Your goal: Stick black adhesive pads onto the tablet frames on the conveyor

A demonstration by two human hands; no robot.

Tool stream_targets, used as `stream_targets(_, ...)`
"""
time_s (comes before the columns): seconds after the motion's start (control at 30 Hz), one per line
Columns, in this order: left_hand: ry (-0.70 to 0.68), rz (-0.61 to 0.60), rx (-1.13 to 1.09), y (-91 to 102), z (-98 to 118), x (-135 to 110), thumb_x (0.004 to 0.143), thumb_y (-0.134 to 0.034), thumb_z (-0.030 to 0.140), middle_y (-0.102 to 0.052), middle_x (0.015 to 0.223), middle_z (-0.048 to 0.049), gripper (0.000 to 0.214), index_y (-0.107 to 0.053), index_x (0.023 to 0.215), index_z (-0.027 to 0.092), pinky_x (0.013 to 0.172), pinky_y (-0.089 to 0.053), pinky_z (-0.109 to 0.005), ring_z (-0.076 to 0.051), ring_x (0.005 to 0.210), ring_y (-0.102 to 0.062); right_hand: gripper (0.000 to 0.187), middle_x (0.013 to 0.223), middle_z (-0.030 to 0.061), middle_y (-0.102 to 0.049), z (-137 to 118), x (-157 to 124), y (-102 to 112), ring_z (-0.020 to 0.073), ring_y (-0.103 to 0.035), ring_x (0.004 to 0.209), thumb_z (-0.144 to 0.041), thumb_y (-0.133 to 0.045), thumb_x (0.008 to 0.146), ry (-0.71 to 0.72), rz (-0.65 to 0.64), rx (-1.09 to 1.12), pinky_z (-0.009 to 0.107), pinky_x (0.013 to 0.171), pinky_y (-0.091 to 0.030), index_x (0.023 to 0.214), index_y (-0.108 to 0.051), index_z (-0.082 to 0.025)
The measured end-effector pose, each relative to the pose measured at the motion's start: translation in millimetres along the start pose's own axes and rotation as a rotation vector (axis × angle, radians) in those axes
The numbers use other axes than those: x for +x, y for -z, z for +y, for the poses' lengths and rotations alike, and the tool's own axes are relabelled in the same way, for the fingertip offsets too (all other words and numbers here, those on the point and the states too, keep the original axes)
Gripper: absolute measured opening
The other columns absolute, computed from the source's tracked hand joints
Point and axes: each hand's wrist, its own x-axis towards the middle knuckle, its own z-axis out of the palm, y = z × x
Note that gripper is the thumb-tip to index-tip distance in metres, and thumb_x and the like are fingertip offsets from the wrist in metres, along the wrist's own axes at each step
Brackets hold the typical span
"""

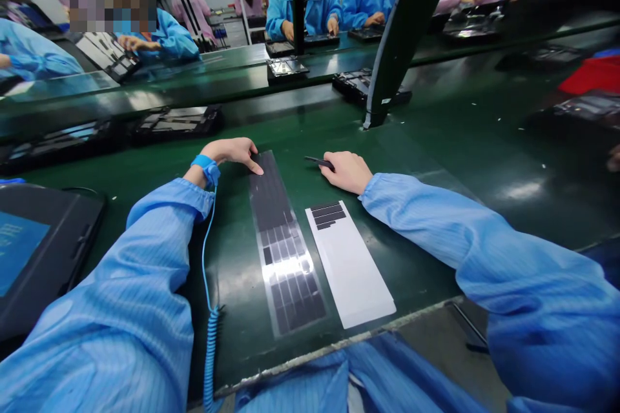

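Head camera: A worker's left hand, open with fingers loosely extended, touches its fingertips to the upper end of a long clear liner sheet carrying rows of dark rectangular pads. The right hand, curled closed, grips slim black tweezers near the sheet's upper edge, their tips hard to make out. A white backing strip with a few dark strips at one end lies just beside the liner, between it and the right forearm. Both rest on a green workbench. A blue wrist strap circles the left wrist, its coiled cord dropping past the bench edge. Glare washes out the liner's middle pads. Black trays sit farther along the bench, a dark tablet is cut off at left, and a black upright post partly blocks co-workers in blue smocks.
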Motion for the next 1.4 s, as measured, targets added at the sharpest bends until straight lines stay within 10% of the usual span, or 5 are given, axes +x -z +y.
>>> stream_targets(0.23, -0.055, -0.046, -0.006, 2.4, 8, -9, 0.056, -0.066, 0.054, -0.059, 0.071, -0.002, 0.043, -0.063, 0.076, 0.016, 0.061, -0.038, -0.025, -0.02, 0.072, -0.054, 0.025, 0.085, 0.0095, -0.064, 0, 0, 1, 0.0221, -0.058, 0.072, -0.033, -0.04, 0.084, 0.004, 0.0, -0.011, 0.027, 0.052, -0.029, 0.088, -0.058, -0.018)
stream_targets(0.5, -0.406, 0.657, 0.139, 0.4, 64, -135, 0.077, -0.049, 0.022, -0.06, 0.099, -0.0063, 0.009, -0.048, 0.071, 0.015, 0.081, -0.042, -0.03, -0.019, 0.093, -0.055, 0.026, 0.085, 0.0096, -0.063, 1, 1, -1, 0.0218, -0.057, 0.071, -0.035, -0.04, 0.083, -0.008, 0.009, 0.0, 0.028, 0.055, -0.032, 0.09, -0.059, -0.019)
stream_targets(0.8, -0.61, 0.097, 0.648, -111.8, 134, -211, 0.072, -0.035, -0.003, -0.06, 0.096, -0.0166, 0.028, -0.054, 0.089, 0.009, 0.073, -0.05, -0.041, -0.029, 0.09, -0.058, 0.021, 0.068, 0.0048, -0.058, 3, 1, 2, 0.0141, -0.049, 0.061, -0.031, -0.048, 0.079, 0.037, 0.118, 0.163, 0.025, 0.055, -0.029, 0.073, -0.059, -0.014)
stream_targets(1.2, -0.649, 0.066, 0.225, -92.7, 123, -206, 0.082, -0.033, 0.004, -0.064, 0.084, -0.0061, 0.027, -0.051, 0.097, 0.017, 0.063, -0.048, -0.027, -0.018, 0.071, -0.061, 0.049, 0.093, 0.0056, -0.06, -56, -46, 32, 0.0133, -0.055, 0.078, -0.049, -0.067, 0.066, 0.475, -0.357, 0.779, 0.023, 0.065, -0.041, 0.099, -0.061, -0.013)
stream_targets(1.4, -0.416, 0.716, -0.029, -34.1, 87, -198, 0.084, -0.046, 0.022, -0.064, 0.101, 0.0061, 0.031, -0.055, 0.113, 0.03, 0.076, -0.048, -0.02, -0.014, 0.084, -0.062, 0.048, 0.085, -0.0006, -0.056, -49, -31, 24, 0.0079, -0.047, 0.065, -0.038, -0.071, 0.063, 0.382, -0.362, 0.952, 0.02, 0.058, -0.036, 0.103, -0.058, -0.014)
